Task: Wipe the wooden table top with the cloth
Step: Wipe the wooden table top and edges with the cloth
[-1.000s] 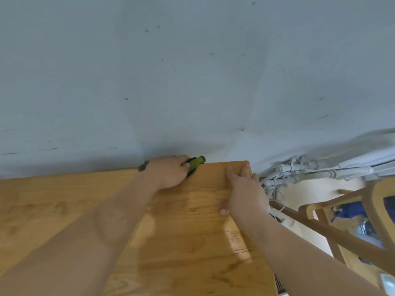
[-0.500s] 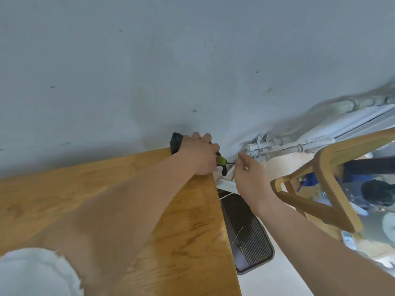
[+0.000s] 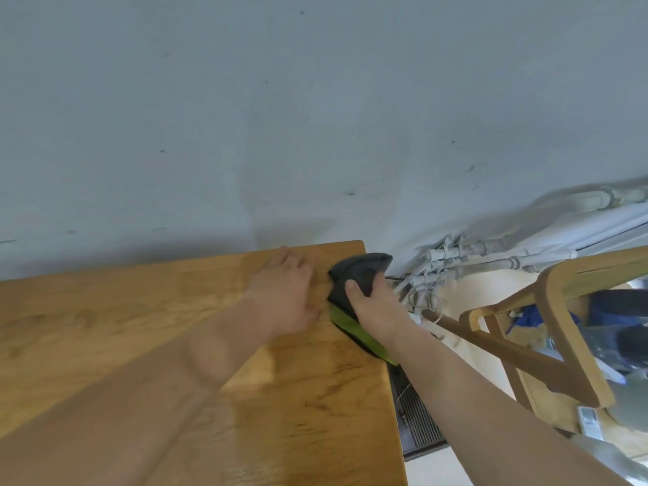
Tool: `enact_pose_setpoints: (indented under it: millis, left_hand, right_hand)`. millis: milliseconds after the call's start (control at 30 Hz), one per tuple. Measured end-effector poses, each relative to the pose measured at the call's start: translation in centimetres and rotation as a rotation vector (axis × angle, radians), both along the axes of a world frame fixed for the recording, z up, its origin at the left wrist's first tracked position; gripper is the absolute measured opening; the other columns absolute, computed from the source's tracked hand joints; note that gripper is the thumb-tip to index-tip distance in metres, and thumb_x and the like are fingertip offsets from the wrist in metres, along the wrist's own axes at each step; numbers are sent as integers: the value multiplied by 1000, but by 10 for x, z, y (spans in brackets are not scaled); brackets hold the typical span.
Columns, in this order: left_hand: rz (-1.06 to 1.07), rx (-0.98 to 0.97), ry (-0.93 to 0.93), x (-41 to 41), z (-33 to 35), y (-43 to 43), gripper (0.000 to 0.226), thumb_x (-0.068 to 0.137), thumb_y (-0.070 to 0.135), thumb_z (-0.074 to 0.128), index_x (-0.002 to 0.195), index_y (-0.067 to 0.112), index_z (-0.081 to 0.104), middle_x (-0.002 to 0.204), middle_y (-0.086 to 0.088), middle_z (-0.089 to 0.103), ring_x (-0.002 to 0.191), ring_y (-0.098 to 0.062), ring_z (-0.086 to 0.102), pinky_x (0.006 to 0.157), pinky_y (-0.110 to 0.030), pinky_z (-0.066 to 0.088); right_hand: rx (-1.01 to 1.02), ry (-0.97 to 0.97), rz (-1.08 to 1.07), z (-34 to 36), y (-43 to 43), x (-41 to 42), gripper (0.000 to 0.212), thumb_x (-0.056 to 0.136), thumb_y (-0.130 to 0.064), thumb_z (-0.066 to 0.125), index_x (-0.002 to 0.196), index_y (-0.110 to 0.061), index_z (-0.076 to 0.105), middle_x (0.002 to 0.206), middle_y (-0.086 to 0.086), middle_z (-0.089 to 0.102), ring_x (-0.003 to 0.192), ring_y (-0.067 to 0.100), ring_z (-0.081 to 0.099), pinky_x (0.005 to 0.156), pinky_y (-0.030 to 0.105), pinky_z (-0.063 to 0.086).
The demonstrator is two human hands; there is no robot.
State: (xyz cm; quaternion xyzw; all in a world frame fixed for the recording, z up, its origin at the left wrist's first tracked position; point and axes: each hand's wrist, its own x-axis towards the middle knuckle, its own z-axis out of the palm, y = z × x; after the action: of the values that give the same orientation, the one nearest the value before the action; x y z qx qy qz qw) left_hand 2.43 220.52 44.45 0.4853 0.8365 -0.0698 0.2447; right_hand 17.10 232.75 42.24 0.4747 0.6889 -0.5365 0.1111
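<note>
Wiping the worktop [image 3: 140,327] corner, centre frame: right hand [image 3: 373,308] gripped the cloth [image 3: 364,268], left hand [image 3: 284,296] lay flat. Next probably needs a pressed sweep leftward.

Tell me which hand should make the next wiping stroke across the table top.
Right. The right hand grips the cloth at the far right corner of the wooden table top, ready to sweep. The left hand lies flat beside it, holding nothing.
</note>
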Motion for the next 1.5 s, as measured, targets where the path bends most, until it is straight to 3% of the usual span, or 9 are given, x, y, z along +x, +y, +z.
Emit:
enact_pose_setpoints:
  millis: [100,200,467,733,800,1000,1167,1333,1500]
  left_hand:
    - [-2,-261,-59,3,-7,-5,143,67,81,72,161,16,-14,167,-14,-24,155,-36,-14,125,-49,20]
    - [0,-245,-33,9,-17,-6,155,61,80,77,157,13,-24,162,-18,-34,152,-40,-23,127,-52,10]
    - [13,-236,-11,7,-19,-1,153,62,73,82,158,10,-19,164,-21,-29,152,-42,-22,126,-55,12]
    - [20,-279,-25,8,-16,0,154,63,72,82,157,11,-24,161,-20,-34,151,-41,-25,126,-55,9]
    - [26,-272,-25,8,-16,0,155,62,73,82,157,11,-24,161,-19,-35,151,-41,-25,126,-55,9]
    - [30,-275,-36,7,-19,0,155,62,73,82,156,12,-26,160,-19,-37,151,-41,-26,126,-55,7]
    - [26,-273,-24,5,-21,2,156,62,74,81,156,10,-25,161,-20,-36,151,-42,-25,126,-56,9]
    - [23,-264,-21,7,-20,1,154,62,74,81,157,11,-23,161,-20,-34,151,-41,-25,126,-56,9]
    - [20,-244,-24,9,-20,-3,154,62,74,82,158,12,-22,162,-20,-33,151,-41,-24,126,-57,10]
  right_hand:
    - [233,-186,167,-4,-19,-13,89,105,-48,40,158,3,-10,163,24,18,145,42,28,117,50,30]
    - [336,-282,151,-13,-22,-29,87,106,-48,35,156,7,-10,160,27,18,143,44,30,112,51,33]
    - [233,-79,21,-39,53,-89,66,103,-57,37,143,-5,33,141,20,49,123,41,53,90,43,41]
    - [233,48,-61,-46,27,-44,45,102,-55,42,123,-16,44,109,7,62,88,26,59,67,37,44]
    - [273,55,-64,-44,5,-17,37,103,-52,44,117,-17,45,106,6,62,91,28,63,67,37,46]
    - [338,-93,1,-40,-37,33,46,103,-54,39,122,-12,43,116,13,60,93,34,64,68,42,52]
    - [377,-114,26,-42,-6,-13,55,104,-54,37,131,-6,40,124,19,58,95,35,60,69,36,42]
    - [386,-67,16,-38,38,-76,54,106,-54,31,134,-9,39,125,20,54,105,41,60,82,48,51]
    - [394,-18,17,-46,28,-57,56,105,-54,33,139,-9,38,128,19,53,108,40,59,79,44,47]
